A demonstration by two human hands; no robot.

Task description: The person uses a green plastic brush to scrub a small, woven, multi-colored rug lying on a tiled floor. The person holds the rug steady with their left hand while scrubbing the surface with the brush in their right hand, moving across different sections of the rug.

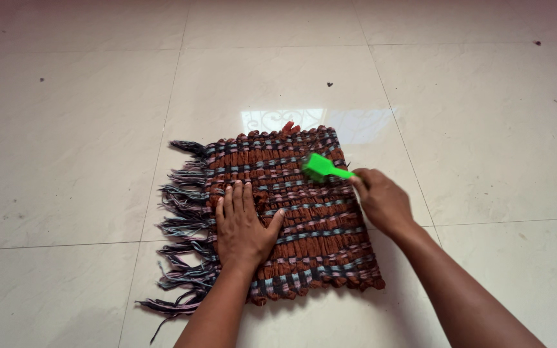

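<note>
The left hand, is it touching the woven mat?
Touching. The head view shows the left hand lying flat, palm down with fingers spread, directly on the brown woven mat, with no gap visible beneath it.

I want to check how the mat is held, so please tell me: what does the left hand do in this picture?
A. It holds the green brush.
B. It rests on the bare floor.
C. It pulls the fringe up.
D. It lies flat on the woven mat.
D: the left hand lies palm down, fingers spread, on the woven mat, while the right hand holds the green brush.
</note>
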